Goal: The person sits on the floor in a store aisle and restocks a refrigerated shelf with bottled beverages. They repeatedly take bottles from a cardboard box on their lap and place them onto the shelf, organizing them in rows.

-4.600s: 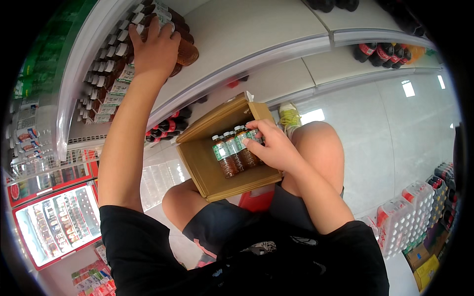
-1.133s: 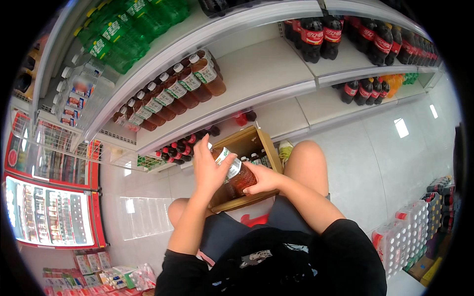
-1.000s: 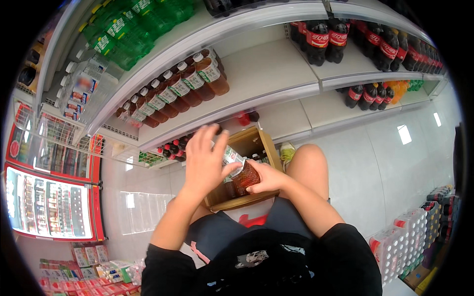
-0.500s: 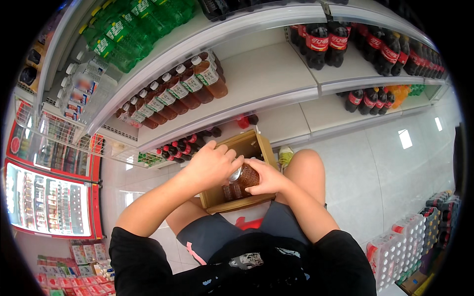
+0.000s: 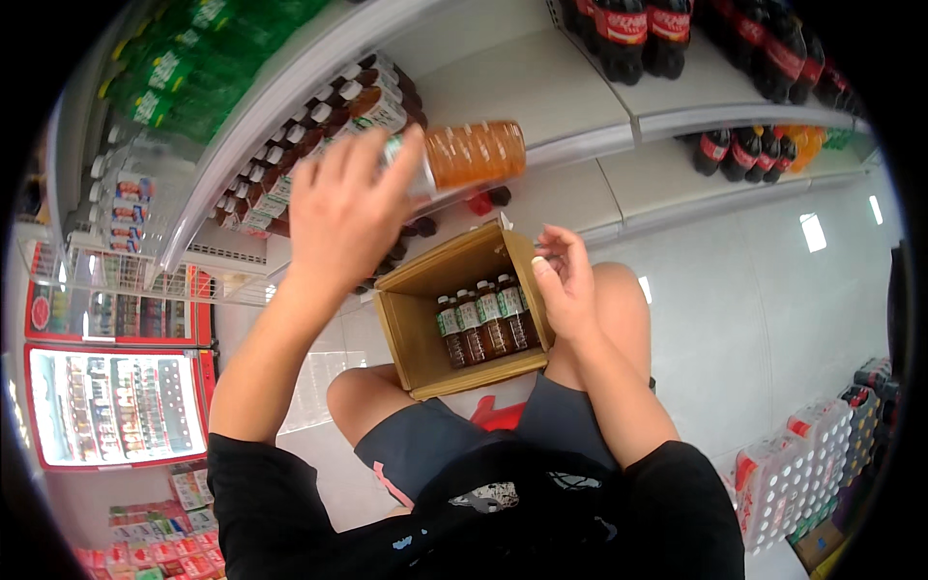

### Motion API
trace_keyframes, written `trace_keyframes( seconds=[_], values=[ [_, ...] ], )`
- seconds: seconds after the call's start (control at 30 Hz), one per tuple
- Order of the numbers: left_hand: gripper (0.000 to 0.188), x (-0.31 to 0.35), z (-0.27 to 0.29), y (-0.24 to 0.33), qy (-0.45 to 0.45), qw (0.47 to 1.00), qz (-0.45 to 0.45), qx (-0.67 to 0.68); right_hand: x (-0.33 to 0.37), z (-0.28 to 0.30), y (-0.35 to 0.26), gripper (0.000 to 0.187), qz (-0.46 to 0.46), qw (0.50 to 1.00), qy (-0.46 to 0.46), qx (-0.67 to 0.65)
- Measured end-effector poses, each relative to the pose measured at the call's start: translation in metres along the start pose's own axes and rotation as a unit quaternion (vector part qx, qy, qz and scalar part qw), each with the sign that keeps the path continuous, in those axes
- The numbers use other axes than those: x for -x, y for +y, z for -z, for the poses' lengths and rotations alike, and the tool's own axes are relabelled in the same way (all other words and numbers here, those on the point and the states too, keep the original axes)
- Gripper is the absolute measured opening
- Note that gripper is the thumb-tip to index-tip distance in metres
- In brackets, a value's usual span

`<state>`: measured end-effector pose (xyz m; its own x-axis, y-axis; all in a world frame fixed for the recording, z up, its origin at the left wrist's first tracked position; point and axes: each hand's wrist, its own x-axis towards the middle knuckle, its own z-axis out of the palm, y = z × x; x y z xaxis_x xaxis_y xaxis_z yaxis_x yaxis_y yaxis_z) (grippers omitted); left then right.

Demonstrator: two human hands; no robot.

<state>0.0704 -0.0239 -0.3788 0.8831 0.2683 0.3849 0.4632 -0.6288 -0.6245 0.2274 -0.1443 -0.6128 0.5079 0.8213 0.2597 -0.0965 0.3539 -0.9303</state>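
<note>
My left hand (image 5: 350, 208) is closed round the label end of an amber drink bottle (image 5: 476, 155). The bottle lies tilted almost sideways in front of the shelf, its base toward the right. Beyond that hand, a row of similar brown drink bottles (image 5: 370, 104) stands on the shelf. My right hand (image 5: 567, 285) hovers by the right wall of a cardboard box (image 5: 404, 340), fingers loosely bent and apart, holding nothing visible. Inside the box, several labelled brown drink bottles (image 5: 495, 329) sit side by side. The held bottle's cap is hidden by my hand.
The white shelf (image 5: 503, 92) has a raised clear front edge. Green bottles (image 5: 184, 68) stand at the upper left, cola bottles (image 5: 621, 39) at the upper right. Wrapped bottle packs (image 5: 793, 474) rest on the floor at right. A lit red drinks fridge (image 5: 116, 406) stands at left.
Both hands were on a bottle in the box. My left hand has lifted an amber bottle out and up to the shelf. My right hand has let go and moved right.
</note>
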Motion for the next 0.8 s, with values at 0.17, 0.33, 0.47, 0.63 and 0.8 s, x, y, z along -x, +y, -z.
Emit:
trace_keyframes(
  seconds=[0.17, 0.33, 0.47, 0.63, 0.8],
  values=[
    [0.063, -0.059, -0.035, -0.009, -0.012, 0.994, 0.029, -0.107, 0.004, 0.002, -0.008, 0.045, -0.028, 0.998, -0.02, -0.058],
    [0.044, -0.103, -0.106, -0.003, -0.087, 0.982, -0.037, -0.163, 0.003, 0.012, -0.018, 0.041, -0.036, 0.997, -0.036, -0.052],
    [0.042, -0.119, -0.165, -0.012, -0.197, 0.974, 0.009, -0.108, -0.002, 0.021, -0.031, 0.037, -0.053, 0.995, -0.079, -0.035],
    [0.042, -0.159, -0.217, -0.046, -0.272, 0.944, -0.002, -0.184, -0.007, 0.037, -0.04, 0.038, -0.103, 0.989, -0.096, -0.042],
    [0.045, -0.191, -0.257, -0.077, -0.367, 0.898, -0.038, -0.238, -0.013, 0.043, -0.039, 0.033, -0.099, 0.988, -0.093, -0.068]
  ],
)
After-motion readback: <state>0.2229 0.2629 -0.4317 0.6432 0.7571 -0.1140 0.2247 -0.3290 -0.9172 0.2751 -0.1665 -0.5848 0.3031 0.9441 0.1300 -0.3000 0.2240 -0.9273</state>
